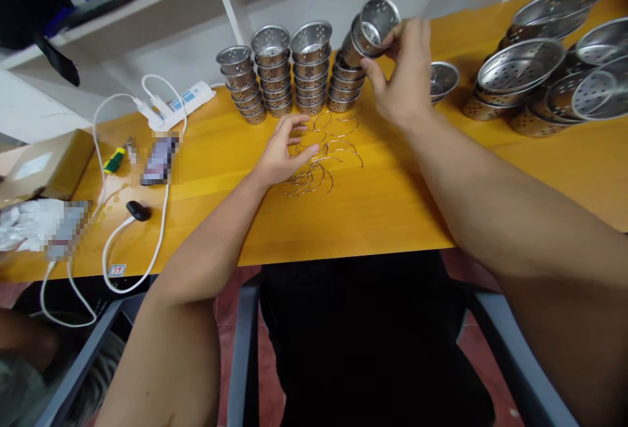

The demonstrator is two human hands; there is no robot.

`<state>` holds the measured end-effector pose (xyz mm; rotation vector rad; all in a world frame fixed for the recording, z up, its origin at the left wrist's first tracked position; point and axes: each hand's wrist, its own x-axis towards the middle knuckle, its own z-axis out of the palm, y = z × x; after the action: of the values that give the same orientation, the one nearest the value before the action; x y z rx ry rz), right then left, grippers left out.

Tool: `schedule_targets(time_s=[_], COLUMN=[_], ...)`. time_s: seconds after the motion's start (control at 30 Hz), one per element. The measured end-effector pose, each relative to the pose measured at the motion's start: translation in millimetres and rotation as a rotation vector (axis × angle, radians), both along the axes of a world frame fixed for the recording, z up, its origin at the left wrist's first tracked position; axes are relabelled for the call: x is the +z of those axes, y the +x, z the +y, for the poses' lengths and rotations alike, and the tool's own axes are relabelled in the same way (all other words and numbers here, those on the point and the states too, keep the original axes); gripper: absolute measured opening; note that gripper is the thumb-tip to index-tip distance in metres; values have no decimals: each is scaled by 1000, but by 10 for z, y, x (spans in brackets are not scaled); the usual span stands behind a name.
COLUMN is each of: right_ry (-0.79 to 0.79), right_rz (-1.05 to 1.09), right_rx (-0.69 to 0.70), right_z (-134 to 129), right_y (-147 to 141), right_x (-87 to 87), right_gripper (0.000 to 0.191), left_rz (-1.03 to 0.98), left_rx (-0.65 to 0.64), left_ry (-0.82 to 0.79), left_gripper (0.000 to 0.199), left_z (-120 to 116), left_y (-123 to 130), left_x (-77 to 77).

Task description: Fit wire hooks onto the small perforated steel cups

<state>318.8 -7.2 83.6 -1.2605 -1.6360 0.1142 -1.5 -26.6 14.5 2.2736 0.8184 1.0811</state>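
My right hand [405, 77] grips a perforated metal cup [377, 21] by its edge, tilted at the top of the fourth stack of cups [346, 84]. Three more stacks stand to its left: one at the far left [243, 87], one beside it [273, 74] and one with a taller top cup [311, 67]. Thin curved wire pieces [318, 175] lie loosely on the yellow table [383, 191]. Over their left edge hovers my left hand [282, 152], fingers apart and holding nothing.
Several larger perforated bowls [520, 74] stand at the right, with a small cup [443, 79] behind my right wrist. On the left are a power strip [184, 103], phone [159, 160], white cables, black plug [138, 210] and cardboard box [53, 165]. A person's leg [29, 342] shows lower left.
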Motion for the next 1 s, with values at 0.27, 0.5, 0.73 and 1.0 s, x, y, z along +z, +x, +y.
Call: schedule_targets(time_s=[0.27,0.5,0.73,1.0], right_ry=[152,-98,-135,-161], right_rz=[-72,-265,-189,-267], right_rx=[24,537,601,338], right_z=[-222,-527,-491,-485], right_y=[-48,-348,-482,-22], right_x=[185,99,-24,350], right_gripper=[24,55,60,43], left_rz=[-46,-72,-43,-75], left_rx=[-10,31,-33,55], left_ry=[50,161,109,162], left_gripper=[82,121,104,107], left_z=[151,251,194,360], left_y=[-33,-54,-20,-118], left_x=[-164,-171,-126,-210])
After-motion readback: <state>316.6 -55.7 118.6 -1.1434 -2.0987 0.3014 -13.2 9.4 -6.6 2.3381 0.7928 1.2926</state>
